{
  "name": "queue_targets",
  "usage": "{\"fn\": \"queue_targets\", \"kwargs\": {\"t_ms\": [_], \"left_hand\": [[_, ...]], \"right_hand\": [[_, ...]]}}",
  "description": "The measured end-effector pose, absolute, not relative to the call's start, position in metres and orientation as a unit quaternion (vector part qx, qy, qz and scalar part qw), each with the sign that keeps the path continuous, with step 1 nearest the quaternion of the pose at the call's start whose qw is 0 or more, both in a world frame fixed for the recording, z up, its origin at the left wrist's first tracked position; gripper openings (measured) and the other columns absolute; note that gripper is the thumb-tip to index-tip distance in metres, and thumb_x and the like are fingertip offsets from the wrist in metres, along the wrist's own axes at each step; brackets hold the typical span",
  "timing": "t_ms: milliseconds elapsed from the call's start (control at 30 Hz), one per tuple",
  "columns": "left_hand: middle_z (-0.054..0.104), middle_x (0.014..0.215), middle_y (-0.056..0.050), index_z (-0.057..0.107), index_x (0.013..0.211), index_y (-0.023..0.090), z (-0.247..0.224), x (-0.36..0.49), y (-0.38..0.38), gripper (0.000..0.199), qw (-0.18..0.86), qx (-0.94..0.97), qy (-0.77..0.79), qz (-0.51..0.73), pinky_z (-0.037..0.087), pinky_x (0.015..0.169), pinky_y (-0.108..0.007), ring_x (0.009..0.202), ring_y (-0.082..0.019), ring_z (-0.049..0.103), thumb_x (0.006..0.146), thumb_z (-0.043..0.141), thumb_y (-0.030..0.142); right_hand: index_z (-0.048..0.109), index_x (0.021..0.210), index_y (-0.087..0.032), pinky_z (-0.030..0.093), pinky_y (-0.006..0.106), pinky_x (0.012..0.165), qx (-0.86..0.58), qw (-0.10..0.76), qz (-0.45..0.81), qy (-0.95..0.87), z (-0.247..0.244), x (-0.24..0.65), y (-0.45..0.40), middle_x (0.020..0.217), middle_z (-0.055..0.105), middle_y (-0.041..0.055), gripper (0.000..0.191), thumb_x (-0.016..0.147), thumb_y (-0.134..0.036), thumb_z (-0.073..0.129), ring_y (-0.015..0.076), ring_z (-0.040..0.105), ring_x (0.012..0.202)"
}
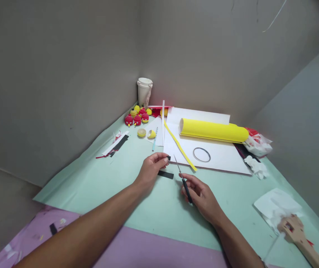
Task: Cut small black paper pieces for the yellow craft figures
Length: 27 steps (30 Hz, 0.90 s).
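My left hand [154, 168] pinches a small piece of black paper [169, 158] between thumb and fingertips. Beneath it, a black paper strip [165, 174] lies on the pale green sheet. My right hand [201, 193] grips a pair of scissors [186, 189] with black handles, blades pointing up and towards the black piece. A short gap separates the blade tip from that piece. Whether the blades are apart is hard to make out. Just beyond both hands, a narrow yellow strip [179, 146] crosses the white board [220, 163], near a thin metal ring [202, 155].
Yellow rolled paper [212, 131] lies on the board. Several red and yellow ball figures [137, 119] sit by a white cup [144, 91]. Two half shells [141, 133], a blue pen [155, 139] and paper scraps [117, 144] lie left. A glue gun [296, 230] rests right.
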State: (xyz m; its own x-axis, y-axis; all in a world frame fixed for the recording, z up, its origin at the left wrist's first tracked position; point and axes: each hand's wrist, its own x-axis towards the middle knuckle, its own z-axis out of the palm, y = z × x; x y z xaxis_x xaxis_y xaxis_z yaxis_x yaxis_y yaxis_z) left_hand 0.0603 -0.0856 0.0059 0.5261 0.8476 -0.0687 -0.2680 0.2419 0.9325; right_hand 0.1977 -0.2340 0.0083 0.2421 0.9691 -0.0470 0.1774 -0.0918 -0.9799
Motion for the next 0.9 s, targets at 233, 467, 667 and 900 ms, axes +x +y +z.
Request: {"fn": "queue_targets", "kwargs": {"t_ms": [233, 467, 667, 900], "left_hand": [[0.064, 0.073, -0.002, 0.066, 0.092, 0.018, 0.0080, 0.0598, -0.0853, 0.022, 0.739, 0.482, 0.292, 0.369, 0.043, 0.069, -0.026, 0.070, -0.012, 0.056, 0.074, 0.071, 0.030], [0.060, 0.075, -0.001, 0.069, 0.095, 0.016, 0.0086, 0.0594, -0.0848, 0.025, 0.730, 0.484, 0.310, 0.371, 0.041, 0.067, -0.024, 0.067, -0.010, 0.052, 0.073, 0.072, 0.027], [0.059, 0.074, 0.000, 0.069, 0.096, 0.016, 0.0104, 0.0586, -0.0831, 0.027, 0.726, 0.473, 0.320, 0.383, 0.040, 0.066, -0.024, 0.064, -0.009, 0.049, 0.073, 0.072, 0.030], [0.057, 0.073, 0.000, 0.071, 0.098, 0.015, 0.0099, 0.0590, -0.0820, 0.027, 0.716, 0.483, 0.329, 0.381, 0.038, 0.064, -0.023, 0.063, -0.009, 0.046, 0.075, 0.070, 0.030]], "right_hand": [[0.057, 0.120, -0.017, 0.043, 0.027, 0.059, -0.615, 0.487, 0.405, -0.469, 0.0082, 0.1991, -0.2338, 0.073, 0.052, -0.0014, 0.036, 0.088, -0.033, 0.054, 0.0131, 0.049, 0.061], [0.055, 0.123, -0.016, 0.041, 0.027, 0.060, -0.617, 0.485, 0.412, -0.463, 0.0076, 0.1992, -0.2333, 0.073, 0.052, -0.0019, 0.037, 0.088, -0.030, 0.054, 0.0128, 0.048, 0.061], [0.056, 0.124, -0.017, 0.040, 0.026, 0.059, -0.620, 0.472, 0.431, -0.454, 0.0109, 0.2016, -0.2344, 0.071, 0.051, -0.0025, 0.038, 0.088, -0.029, 0.054, 0.0126, 0.047, 0.061], [0.060, 0.120, -0.016, 0.038, 0.027, 0.059, -0.646, 0.435, 0.423, -0.463, 0.0129, 0.2055, -0.2360, 0.072, 0.053, -0.0013, 0.037, 0.086, -0.029, 0.057, 0.0124, 0.045, 0.061]]}}
